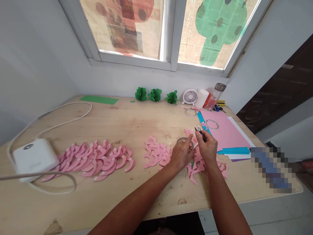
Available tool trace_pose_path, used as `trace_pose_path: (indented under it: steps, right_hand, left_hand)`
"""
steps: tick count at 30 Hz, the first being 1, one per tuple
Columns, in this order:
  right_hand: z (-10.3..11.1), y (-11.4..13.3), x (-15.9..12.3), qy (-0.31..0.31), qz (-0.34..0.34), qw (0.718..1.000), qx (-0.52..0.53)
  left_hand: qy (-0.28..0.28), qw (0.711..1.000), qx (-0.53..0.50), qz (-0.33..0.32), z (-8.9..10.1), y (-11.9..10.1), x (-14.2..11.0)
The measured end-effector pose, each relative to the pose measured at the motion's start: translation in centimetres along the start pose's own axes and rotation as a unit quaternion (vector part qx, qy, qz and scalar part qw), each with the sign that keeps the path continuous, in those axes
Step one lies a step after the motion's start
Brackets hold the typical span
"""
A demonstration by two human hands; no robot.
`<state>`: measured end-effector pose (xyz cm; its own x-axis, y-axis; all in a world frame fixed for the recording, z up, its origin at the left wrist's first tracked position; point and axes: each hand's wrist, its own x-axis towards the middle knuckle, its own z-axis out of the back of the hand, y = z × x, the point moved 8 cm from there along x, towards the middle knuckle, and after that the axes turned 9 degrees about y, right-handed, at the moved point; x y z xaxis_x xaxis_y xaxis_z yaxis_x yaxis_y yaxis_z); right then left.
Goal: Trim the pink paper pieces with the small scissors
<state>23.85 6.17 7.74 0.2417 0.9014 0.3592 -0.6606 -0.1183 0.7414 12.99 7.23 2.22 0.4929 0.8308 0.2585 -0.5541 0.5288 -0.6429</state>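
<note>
My left hand (pixel 181 154) is closed, fingertips pinched near a small white strip (pixel 195 146) between the hands; what they hold is partly hidden. A grey tape ring (pixel 181 139) shows just behind its knuckles. My right hand (pixel 208 146) is closed around a slim dark pointed tool (pixel 201 133), tip pointing away from me; its exact kind is unclear. Under and around both hands lie pink paper scraps (pixel 193 178). Left of them is a small pile of curved pink paper pieces (pixel 156 152). A larger heap of pink paper crescents (pixel 97 160) spreads further left.
A white box (pixel 36 158) with a looping cable sits at left. Green paper balls (pixel 154 95), a small fan (pixel 190 97), a white roll (pixel 201 99) and a glass bottle (pixel 215 98) line the wall. Pink sheets (pixel 227 132) carry another tape ring (pixel 212 124).
</note>
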Motion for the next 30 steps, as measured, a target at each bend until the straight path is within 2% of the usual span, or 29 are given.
trace_pose_path:
  steps: [3,8,13,16,20,24,30]
  right_hand:
    - [-0.4,0.1,0.0,0.014,0.008,1.0,-0.016]
    - [-2.0,0.9,-0.4,0.072,0.037,0.995,-0.059]
    - [-4.3,1.8,-1.3,0.142,0.086,0.98,-0.11]
    - [-5.4,2.2,-1.7,0.176,0.109,0.969,-0.132]
    - [-6.4,2.6,-2.1,0.209,0.132,0.957,-0.152]
    - [-7.1,2.8,-2.3,0.235,0.142,0.943,-0.187]
    - [-7.3,3.4,-2.6,0.24,0.169,0.935,-0.2]
  left_hand:
    - [-0.038,0.997,-0.071,-0.01,2.1,0.0,-0.7]
    - [-0.094,0.973,-0.204,0.051,5.7,2.4,-2.3]
    - [-0.136,0.94,-0.299,0.087,7.3,5.5,-3.4]
    - [-0.153,0.924,-0.34,0.091,7.8,6.6,-3.8]
    - [-0.151,0.923,-0.347,0.075,8.5,6.6,-3.9]
    - [-0.139,0.943,-0.299,0.045,9.0,5.8,-3.9]
    - [-0.124,0.971,-0.206,0.002,9.0,4.7,-3.9]
